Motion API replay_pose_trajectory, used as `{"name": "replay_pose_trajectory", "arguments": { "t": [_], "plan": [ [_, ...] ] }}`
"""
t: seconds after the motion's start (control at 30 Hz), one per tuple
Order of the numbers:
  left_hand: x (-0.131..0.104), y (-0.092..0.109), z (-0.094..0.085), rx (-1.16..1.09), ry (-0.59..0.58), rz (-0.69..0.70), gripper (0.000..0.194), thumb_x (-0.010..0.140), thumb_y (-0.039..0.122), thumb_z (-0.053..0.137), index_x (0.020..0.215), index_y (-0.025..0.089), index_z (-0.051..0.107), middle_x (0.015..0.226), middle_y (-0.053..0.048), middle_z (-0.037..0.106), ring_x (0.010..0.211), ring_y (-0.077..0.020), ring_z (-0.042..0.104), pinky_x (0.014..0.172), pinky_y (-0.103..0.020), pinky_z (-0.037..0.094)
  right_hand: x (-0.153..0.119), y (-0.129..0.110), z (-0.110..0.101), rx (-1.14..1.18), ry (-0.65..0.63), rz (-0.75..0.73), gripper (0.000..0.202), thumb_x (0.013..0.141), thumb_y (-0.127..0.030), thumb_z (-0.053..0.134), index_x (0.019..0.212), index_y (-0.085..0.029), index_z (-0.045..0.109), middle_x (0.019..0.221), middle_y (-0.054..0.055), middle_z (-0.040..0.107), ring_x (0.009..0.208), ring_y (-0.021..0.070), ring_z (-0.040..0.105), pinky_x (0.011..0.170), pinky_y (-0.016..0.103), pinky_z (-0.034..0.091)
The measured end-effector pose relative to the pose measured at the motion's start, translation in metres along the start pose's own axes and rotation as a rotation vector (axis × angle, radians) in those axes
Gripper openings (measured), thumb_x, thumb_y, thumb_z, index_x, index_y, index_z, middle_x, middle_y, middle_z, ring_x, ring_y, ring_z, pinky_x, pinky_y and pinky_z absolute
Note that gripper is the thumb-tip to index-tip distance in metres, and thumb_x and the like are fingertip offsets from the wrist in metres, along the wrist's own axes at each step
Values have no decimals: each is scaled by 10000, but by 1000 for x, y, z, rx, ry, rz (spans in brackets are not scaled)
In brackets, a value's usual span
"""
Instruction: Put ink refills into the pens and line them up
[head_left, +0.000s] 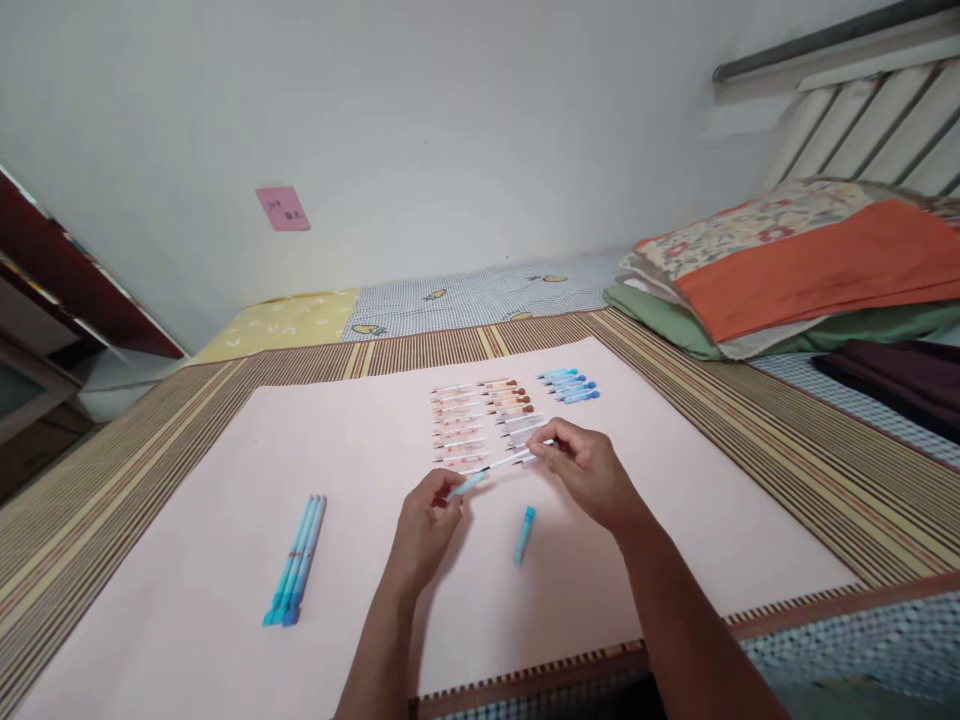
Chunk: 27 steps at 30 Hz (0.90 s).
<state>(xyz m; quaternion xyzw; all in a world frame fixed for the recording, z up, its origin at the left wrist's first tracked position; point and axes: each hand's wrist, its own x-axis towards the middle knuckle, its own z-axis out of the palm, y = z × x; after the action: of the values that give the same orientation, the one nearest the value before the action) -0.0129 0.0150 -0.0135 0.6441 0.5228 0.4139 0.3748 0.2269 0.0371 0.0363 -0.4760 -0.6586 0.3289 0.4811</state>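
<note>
My left hand (431, 515) pinches a light blue pen barrel (469, 485) above the pale pink sheet (360, 440). Between the fingers of my right hand (581, 465) is a thin white refill (510, 460), its dark tip at the end of the barrel. A short turquoise pen piece (524, 535) lies on the sheet below my hands. Beyond them are rows of pen parts: pink-patterned ones (459, 432), brown-ended ones (510, 400), greyish ones partly behind my right hand, and blue ones (574, 387). Three blue pens (295, 560) lie side by side at the left.
Under the sheet is a striped mat (172, 410). Folded bedding with an orange band (817, 265) and dark cloth (892, 385) are at the right. A pink note (283, 208) is on the wall behind.
</note>
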Motion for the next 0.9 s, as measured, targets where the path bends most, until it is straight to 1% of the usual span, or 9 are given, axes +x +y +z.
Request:
{"name": "replay_pose_trajectory", "arguments": {
  "t": [0.17,0.3,0.43,0.53,0.6,0.67,0.77,0.9],
  "plan": [
    [0,0,0,0,11,-8,97,866,249,547,878,218,638,815,0,625,731,-156,541,688,-252,414,0,1,-5,-30,9,-5,160,878,-326,602,793,-198,644,678,-21,544,588,128,402,564,256,338],
    [0,-1,1,8,-3,14,101,866,220,541,892,214,638,828,-3,630,757,-158,557,718,-258,429,-1,-2,-1,-53,-29,-16,141,872,-291,591,783,-198,648,699,-16,564,616,134,434,591,257,351],
    [0,-2,0,27,-9,14,114,859,230,533,899,217,638,837,-7,631,774,-166,568,724,-262,434,-1,-7,4,-66,-65,-23,130,859,-264,587,765,-201,652,708,-12,574,641,139,461,619,258,367],
    [-1,-1,0,19,-29,0,115,853,234,535,902,218,637,836,-6,636,772,-168,571,727,-265,430,-1,-6,4,-42,-65,-2,135,861,-276,592,769,-200,653,658,-23,534,612,136,443,591,254,356],
    [-1,1,0,17,-40,7,116,851,231,542,912,217,640,853,-10,646,793,-173,577,756,-274,434,-1,-5,5,-23,-78,30,144,871,-296,599,783,-197,656,623,-34,502,587,132,431,565,249,341],
    [-1,4,2,10,-49,18,113,849,234,557,915,212,646,873,-19,656,820,-182,583,784,-285,437,-2,-4,7,-16,-101,50,152,879,-307,605,793,-194,659,613,-37,501,583,130,440,559,246,341],
    [-2,10,5,-64,-87,2,114,849,257,585,921,199,651,864,-28,660,812,-188,595,767,-290,441,-2,-2,13,-18,-142,38,167,885,-306,611,781,-189,667,640,-28,538,616,133,476,591,247,365],
    [-5,14,9,-190,-200,-41,140,873,308,610,905,175,643,783,-37,666,757,-193,622,744,-301,452,-1,3,21,12,-177,38,201,903,-339,604,784,-186,659,608,-40,518,590,124,472,576,244,361]
  ]
}}
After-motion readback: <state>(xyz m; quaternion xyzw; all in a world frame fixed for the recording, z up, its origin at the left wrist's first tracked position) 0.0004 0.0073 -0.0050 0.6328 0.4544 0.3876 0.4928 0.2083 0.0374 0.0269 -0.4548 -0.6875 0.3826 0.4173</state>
